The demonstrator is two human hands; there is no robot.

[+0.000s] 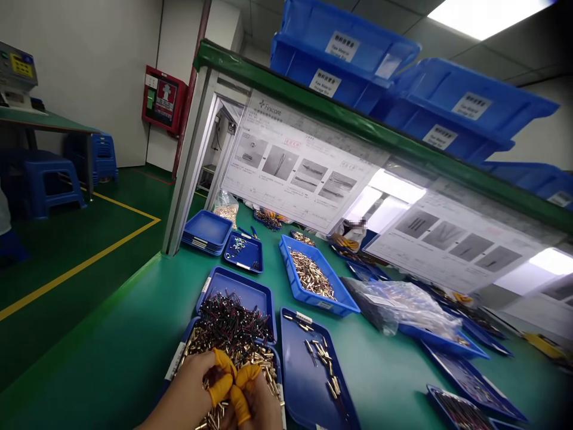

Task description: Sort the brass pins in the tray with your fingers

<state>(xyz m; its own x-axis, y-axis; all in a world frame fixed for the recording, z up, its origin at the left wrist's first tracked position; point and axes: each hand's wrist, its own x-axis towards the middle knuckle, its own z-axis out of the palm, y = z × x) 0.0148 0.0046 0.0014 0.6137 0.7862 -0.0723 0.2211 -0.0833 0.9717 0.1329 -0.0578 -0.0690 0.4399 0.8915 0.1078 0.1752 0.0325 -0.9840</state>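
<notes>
Left hand (190, 382) and right hand (265, 401) have fingers (221, 391) nearly meeting; I cannot tell whether they hold anything. Brass-coloured tubes (268, 362) lie beneath and around them, black wires (233, 316) beyond.

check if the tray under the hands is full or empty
Full: metal pieces lie heaped across the tray, and no bare bottom shows between them.

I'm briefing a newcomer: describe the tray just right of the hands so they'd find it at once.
On the green table, find the yellow-tipped right hand. Immediately to its right lies a long, shallow, dark-blue tray. Unlike the wire-heaped tray to its upper left, it holds only scattered brass-coloured pieces, with much of its bottom bare.
</notes>
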